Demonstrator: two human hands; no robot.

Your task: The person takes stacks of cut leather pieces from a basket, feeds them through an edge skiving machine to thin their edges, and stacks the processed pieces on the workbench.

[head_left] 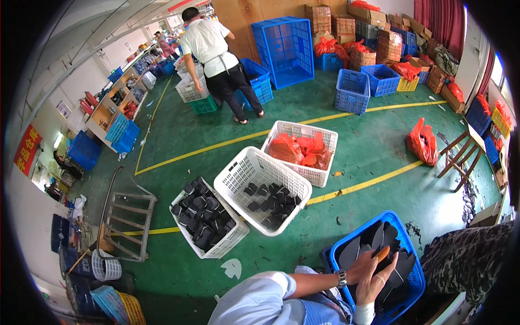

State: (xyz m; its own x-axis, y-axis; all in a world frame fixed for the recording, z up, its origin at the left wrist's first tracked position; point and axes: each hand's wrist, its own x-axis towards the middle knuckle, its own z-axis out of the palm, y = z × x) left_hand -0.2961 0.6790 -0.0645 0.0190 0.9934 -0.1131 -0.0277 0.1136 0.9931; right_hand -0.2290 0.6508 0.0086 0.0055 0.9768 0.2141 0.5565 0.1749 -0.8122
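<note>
Both my hands are close together over a blue plastic crate [414, 276] at the lower right, filled with flat dark cut pieces [351, 252]. My left hand [362, 267], with a watch at the wrist, is closed around a dark piece. An orange cover [383, 253] shows on a fingertip there. My right hand [371, 286], with a white cuff, lies just below, its fingers wrapped on the same dark piece [385, 262]. Overlapping fingers hide part of the grip.
Ahead stand a white crate [230, 246] heaped with black pieces, a white basket [238, 173] with fewer pieces, and a white crate [327, 177] of red bags. A metal trolley [130, 222] is left, a wooden stool [467, 149] right. A person [208, 46] bends by crates.
</note>
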